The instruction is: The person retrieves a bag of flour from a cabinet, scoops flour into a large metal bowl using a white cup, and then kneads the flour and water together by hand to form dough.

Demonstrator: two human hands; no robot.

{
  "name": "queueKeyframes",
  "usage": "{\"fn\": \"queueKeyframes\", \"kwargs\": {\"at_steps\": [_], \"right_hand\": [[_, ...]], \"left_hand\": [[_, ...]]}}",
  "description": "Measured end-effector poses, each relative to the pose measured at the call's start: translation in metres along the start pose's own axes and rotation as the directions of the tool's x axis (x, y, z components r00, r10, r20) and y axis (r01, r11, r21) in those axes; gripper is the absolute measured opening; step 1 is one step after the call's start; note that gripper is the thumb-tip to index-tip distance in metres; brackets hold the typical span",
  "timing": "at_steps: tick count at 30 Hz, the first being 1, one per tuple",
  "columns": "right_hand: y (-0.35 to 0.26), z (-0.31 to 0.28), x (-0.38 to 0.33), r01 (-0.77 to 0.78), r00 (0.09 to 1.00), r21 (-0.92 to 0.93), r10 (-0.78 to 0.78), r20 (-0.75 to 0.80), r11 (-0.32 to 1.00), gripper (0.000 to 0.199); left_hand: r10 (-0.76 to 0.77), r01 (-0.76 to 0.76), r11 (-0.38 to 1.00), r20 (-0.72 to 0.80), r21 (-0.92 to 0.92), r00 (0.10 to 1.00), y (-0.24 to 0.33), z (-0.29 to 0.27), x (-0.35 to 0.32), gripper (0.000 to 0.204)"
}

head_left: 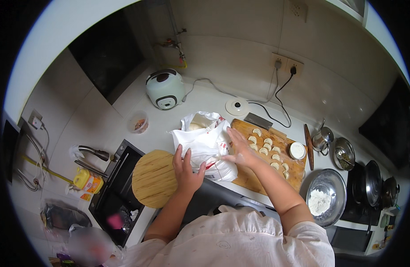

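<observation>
A white plastic bag (pixel 200 142) with red print stands on the counter in front of me, its top unsealed and something pale showing inside. My left hand (pixel 188 172) lies against its near left side with the fingers spread. On the bag's right side is my right hand (pixel 239 149), fingers stretched out and thumb apart, touching the plastic. The bag sits between both hands. Beside my right hand, a wooden cutting board (pixel 243 178) carries several crescent-shaped dumplings (pixel 263 151) and a small white tub of white powder (pixel 297 151).
A round wooden board (pixel 154 178) overlaps the dark sink (pixel 120 173) at left. Behind stand a rice cooker (pixel 165 91) and a plastic tub (pixel 138 122). A cleaver (pixel 258 120) touches the board's far edge. At right are a rolling pin (pixel 308 147) and a metal bowl of flour (pixel 319 202).
</observation>
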State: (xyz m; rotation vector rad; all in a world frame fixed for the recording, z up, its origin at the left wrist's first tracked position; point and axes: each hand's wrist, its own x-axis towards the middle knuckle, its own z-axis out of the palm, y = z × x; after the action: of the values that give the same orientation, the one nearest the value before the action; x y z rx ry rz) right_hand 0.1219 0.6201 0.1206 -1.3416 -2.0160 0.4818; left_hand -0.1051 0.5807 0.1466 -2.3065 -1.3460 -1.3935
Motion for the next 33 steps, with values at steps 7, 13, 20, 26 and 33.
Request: {"fn": "queueKeyframes", "kwargs": {"at_steps": [7, 13, 20, 26, 33], "right_hand": [[-0.021, 0.019, 0.061, 0.099, 0.990, -0.025, -0.095, 0.107, 0.995, 0.098], [-0.027, 0.036, 0.083, 0.118, 0.940, -0.092, -0.081, 0.332, 0.989, 0.063], [-0.008, 0.060, 0.085, -0.010, 0.948, -0.021, 0.016, 0.319, 1.000, 0.043], [-0.002, 0.073, 0.087, -0.053, 0.957, -0.084, 0.075, 0.281, 0.995, 0.041], [-0.009, 0.073, 0.062, -0.014, 0.999, -0.341, -0.003, -0.048, 0.940, 0.042]], "left_hand": [[-0.103, 0.106, 0.994, -0.103, 0.023, 0.989, -0.035, 0.009, 0.017, 0.074], [-0.242, 0.249, 0.965, 0.081, -0.086, 0.967, -0.071, 0.028, 0.039, 0.085], [-0.480, 0.547, 0.837, 0.493, 0.010, 0.726, -0.087, 0.049, 0.068, 0.082], [-0.406, 0.477, 0.876, 0.644, 0.073, 0.648, -0.122, 0.098, 0.056, 0.063], [-0.427, 0.342, 0.900, 0.699, 0.269, 0.574, -0.123, 0.122, 0.061, 0.052]]}}
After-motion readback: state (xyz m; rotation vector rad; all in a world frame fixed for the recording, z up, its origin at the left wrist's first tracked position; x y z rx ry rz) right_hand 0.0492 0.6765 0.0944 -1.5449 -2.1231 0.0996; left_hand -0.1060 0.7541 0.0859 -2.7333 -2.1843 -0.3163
